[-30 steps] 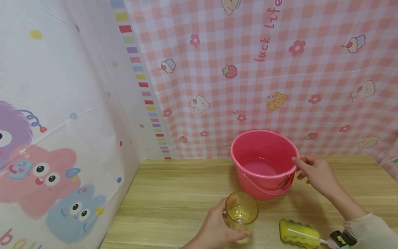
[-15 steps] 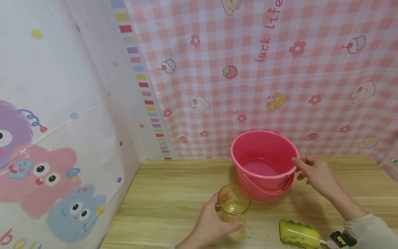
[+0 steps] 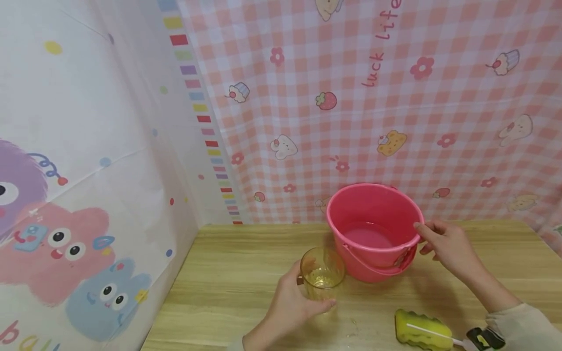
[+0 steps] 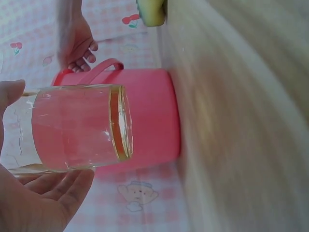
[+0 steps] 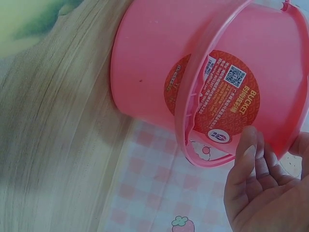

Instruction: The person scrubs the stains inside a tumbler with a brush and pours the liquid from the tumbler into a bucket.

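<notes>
My left hand (image 3: 287,300) grips an amber see-through glass (image 3: 322,280) by its side, fingers and thumb around it. In the left wrist view the glass (image 4: 72,128) hangs apart from the tabletop, its thick base toward the wood. Just beyond it stands a pink bucket (image 3: 366,265) with some water low inside and its handle hanging down. My right hand (image 3: 454,246) pinches the bucket's right rim, thumb over the edge. A round red label (image 5: 227,96) shows on the bucket in the right wrist view, near my curled right fingers.
A yellow sponge brush (image 3: 423,330) lies on the wooden table (image 3: 246,273) at front right, below my right forearm. Small wet spots (image 3: 352,327) mark the wood in front of the bucket. A pink checked cloth (image 3: 298,122) hangs close behind, and a printed white sheet (image 3: 145,204) borders the left.
My left hand has carried the glass leftward and a little away from me, toward the table's back. Wet spots on the wood are now uncovered. My right hand and the bucket stay in place.
</notes>
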Action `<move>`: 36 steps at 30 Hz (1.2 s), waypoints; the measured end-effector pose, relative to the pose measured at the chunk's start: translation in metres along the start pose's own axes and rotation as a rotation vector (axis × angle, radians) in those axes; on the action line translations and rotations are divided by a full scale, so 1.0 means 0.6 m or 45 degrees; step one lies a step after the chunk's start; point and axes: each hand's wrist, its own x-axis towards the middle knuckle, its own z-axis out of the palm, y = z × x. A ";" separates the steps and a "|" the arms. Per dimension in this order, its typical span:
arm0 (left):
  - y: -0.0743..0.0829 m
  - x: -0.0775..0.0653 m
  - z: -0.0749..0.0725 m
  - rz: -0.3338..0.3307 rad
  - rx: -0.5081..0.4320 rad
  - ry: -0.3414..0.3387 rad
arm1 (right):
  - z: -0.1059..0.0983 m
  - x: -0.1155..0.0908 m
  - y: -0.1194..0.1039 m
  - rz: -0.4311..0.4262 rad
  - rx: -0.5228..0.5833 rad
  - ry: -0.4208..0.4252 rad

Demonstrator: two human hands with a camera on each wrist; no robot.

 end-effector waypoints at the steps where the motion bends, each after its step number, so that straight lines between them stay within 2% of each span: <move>1: 0.001 0.003 -0.002 0.007 0.004 0.005 | 0.000 0.000 0.001 0.001 0.002 0.002; 8: 0.008 0.020 -0.010 0.046 0.038 0.030 | 0.000 0.000 0.000 0.010 0.012 0.003; 19: 0.019 0.046 -0.027 0.038 0.053 0.045 | 0.001 -0.001 -0.001 0.017 0.006 0.010; 24: 0.021 0.058 -0.034 0.069 0.050 0.063 | 0.002 0.000 -0.001 0.035 0.013 0.006; 30: 0.025 0.071 -0.038 0.062 0.031 0.072 | 0.003 0.001 0.002 0.035 0.026 0.012; 36: 0.032 0.087 -0.043 0.050 0.071 0.079 | 0.002 0.002 0.004 0.037 0.035 0.008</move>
